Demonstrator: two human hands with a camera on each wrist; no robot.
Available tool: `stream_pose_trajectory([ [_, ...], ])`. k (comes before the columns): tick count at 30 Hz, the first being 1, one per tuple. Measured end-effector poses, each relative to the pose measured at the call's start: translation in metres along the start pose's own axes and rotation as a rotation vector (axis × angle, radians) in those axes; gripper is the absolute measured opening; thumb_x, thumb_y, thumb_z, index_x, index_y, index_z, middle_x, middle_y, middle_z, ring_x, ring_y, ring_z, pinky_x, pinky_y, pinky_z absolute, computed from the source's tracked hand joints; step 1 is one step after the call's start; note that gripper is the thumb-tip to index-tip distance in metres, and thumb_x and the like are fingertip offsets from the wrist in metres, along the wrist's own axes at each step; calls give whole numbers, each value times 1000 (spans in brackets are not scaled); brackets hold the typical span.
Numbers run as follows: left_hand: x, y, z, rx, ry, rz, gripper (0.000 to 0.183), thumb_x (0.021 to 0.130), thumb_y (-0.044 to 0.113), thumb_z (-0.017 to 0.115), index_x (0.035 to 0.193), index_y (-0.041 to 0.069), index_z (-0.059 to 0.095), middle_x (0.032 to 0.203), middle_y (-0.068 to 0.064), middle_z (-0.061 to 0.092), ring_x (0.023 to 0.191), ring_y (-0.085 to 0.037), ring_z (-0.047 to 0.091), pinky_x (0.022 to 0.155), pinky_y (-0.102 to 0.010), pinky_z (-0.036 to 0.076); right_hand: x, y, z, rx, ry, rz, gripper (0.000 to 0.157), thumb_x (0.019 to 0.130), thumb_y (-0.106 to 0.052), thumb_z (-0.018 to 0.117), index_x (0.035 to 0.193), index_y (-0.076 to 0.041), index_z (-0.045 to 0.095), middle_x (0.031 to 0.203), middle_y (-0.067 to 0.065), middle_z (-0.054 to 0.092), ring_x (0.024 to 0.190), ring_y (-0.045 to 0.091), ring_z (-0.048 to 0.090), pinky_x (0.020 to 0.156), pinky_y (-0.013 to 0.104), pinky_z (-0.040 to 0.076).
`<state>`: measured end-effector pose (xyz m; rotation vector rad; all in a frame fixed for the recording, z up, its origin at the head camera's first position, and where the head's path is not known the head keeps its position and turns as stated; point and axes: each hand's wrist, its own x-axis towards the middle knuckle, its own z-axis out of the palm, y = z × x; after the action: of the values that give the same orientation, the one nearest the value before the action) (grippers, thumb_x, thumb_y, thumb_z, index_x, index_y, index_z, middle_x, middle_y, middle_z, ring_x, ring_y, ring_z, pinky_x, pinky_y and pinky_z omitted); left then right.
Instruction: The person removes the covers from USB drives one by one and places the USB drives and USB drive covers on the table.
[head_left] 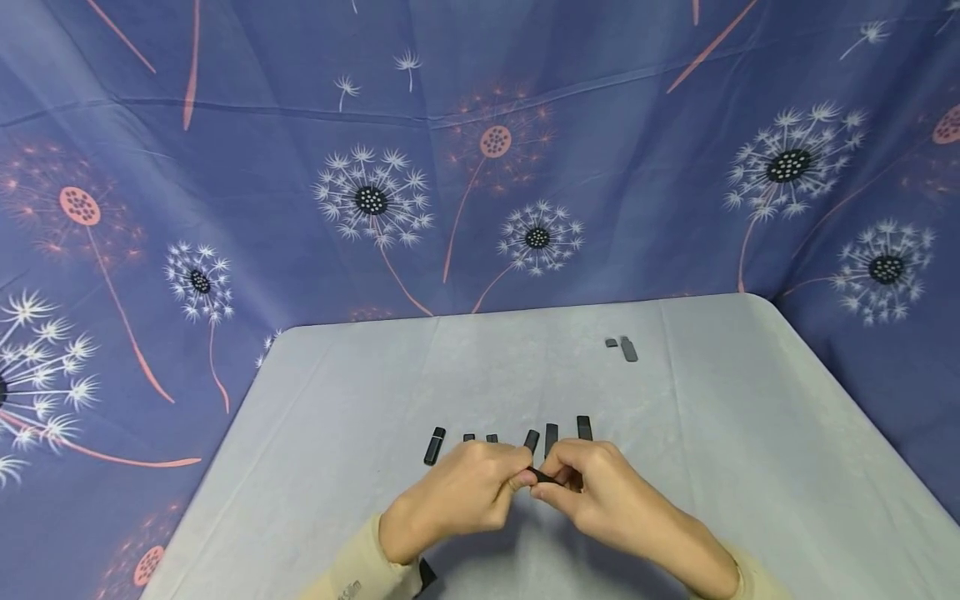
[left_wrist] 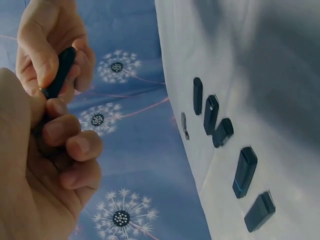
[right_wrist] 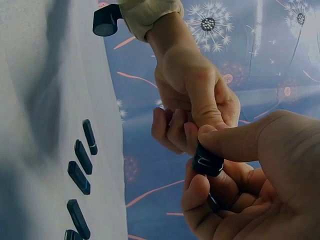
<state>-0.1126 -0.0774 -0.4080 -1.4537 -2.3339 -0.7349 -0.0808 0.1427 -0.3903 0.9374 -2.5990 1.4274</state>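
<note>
Held stick: I see a small dark stick (head_left: 543, 476) between the two hands, raised off the table; both hands touch it, and its left part is mostly hidden by fingers.
Left hand: from my head view, the left hand (head_left: 467, 487) has thumb and forefinger clamped on the stick's left end; the left wrist view shows its other fingers curled in toward the palm.
Right hand: the right hand (head_left: 603, 496) pinches the stick's other end, thumb on one side and fingers on the other.
Row on the cloth: I count six dark sticks (head_left: 434, 446) near the hands, set roughly side by side and lying flat; the leftmost carries a pale band, and several are partly covered by the hands in my head view.
Far side: a grey stick (head_left: 629, 349) lies well apart from the row, toward the back edge, with a small grey piece (head_left: 611, 342) just beside it.
Cuffs: pale sleeves (head_left: 363, 567) reach both wrists; a dark block (right_wrist: 106, 21) sits at the left cuff.
Setting: a pale cloth-covered table (head_left: 360, 392) stands before a blue dandelion-print curtain (head_left: 637, 192).
</note>
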Motion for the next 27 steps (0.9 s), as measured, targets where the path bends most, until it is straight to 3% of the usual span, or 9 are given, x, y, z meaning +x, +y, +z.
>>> stream_pose_trajectory([
  [12, 1, 0, -5, -115, -7, -23, 46, 106, 23, 56, 65, 18, 36, 59, 10, 25, 55, 7, 18, 48, -6, 19, -2, -2, -1, 36, -17, 29, 25, 91, -20, 80, 77, -25, 59, 71, -17, 54, 60, -5, 47, 51, 19, 44],
  [27, -1, 4, -2, -156, 10, -52, 47, 104, 19, 60, 63, 19, 37, 57, 10, 26, 55, 10, 16, 46, -6, 18, -6, -4, 0, 49, -33, 91, 22, 92, -21, 79, 79, -24, 61, 70, -16, 56, 61, -4, 48, 51, 20, 45],
])
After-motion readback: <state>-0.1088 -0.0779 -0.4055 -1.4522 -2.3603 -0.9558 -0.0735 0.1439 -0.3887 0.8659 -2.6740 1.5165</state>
